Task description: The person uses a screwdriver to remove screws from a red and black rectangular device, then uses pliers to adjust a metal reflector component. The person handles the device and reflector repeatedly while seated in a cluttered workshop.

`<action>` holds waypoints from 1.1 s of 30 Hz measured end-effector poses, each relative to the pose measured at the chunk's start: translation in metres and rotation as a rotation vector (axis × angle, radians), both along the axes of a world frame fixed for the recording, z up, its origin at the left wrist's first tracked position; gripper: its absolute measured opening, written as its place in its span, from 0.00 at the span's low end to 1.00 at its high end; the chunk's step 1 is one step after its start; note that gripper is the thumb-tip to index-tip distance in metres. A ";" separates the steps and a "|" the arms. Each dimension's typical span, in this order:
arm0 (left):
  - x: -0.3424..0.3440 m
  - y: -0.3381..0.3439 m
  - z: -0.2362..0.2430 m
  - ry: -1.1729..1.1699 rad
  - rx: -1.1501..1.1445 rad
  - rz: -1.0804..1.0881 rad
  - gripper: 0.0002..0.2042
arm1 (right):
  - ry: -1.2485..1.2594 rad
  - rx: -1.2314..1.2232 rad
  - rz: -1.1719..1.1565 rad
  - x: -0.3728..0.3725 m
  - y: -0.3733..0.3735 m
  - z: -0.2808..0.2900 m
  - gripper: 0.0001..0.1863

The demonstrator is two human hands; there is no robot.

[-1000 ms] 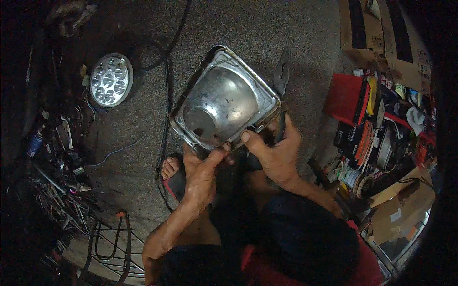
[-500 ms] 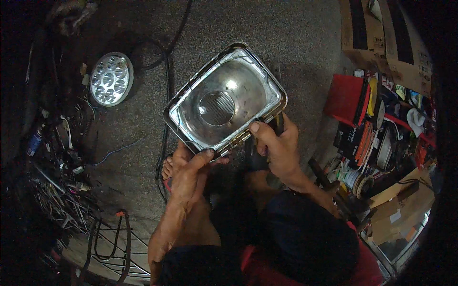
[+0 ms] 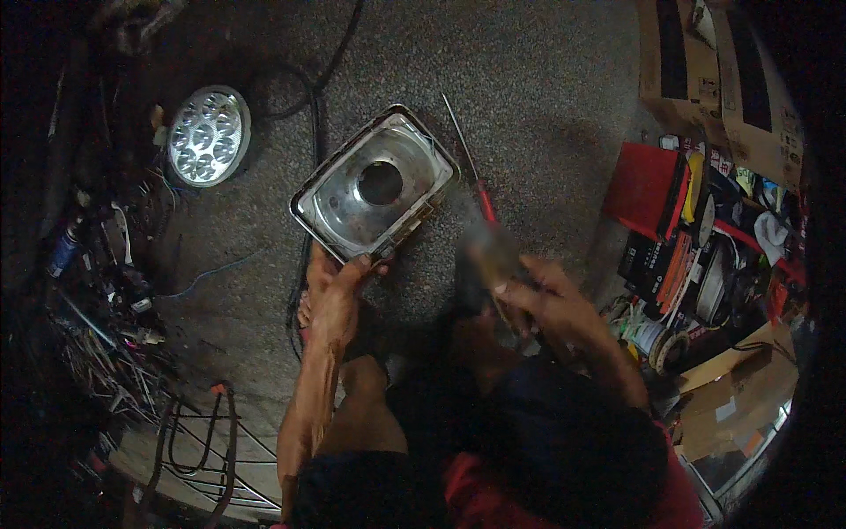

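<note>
My left hand grips the lower corner of a rectangular headlight housing, its thumb over the rim. The housing has a shiny metal reflector with a round dark hole in the middle. Apart from it, to the right, my right hand is curled round a greyish, yellowish object, too smeared by motion to name. A screwdriver with a red handle lies on the floor just beyond that hand. Farther left rests a round lamp with several clear lenses.
A black cable runs along the speckled floor. Loose tools and scraps crowd the left, above a metal wire rack. On the right are cardboard boxes, a red box, a wire spool and an opened carton.
My right hand has left the housing and drawn back right and down. The housing, in my left hand alone, has shifted left and looks smaller. The screwdriver is now uncovered.
</note>
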State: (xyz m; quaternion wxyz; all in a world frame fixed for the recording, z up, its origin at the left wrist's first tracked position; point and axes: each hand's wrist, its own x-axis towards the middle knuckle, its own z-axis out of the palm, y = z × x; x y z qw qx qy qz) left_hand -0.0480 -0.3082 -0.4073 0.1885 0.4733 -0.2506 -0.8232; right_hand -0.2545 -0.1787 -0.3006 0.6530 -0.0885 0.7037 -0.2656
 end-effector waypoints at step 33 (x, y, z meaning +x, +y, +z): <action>0.014 0.022 -0.051 -0.244 -0.441 -0.224 0.22 | -0.759 0.338 -0.021 0.027 -0.006 -0.030 0.19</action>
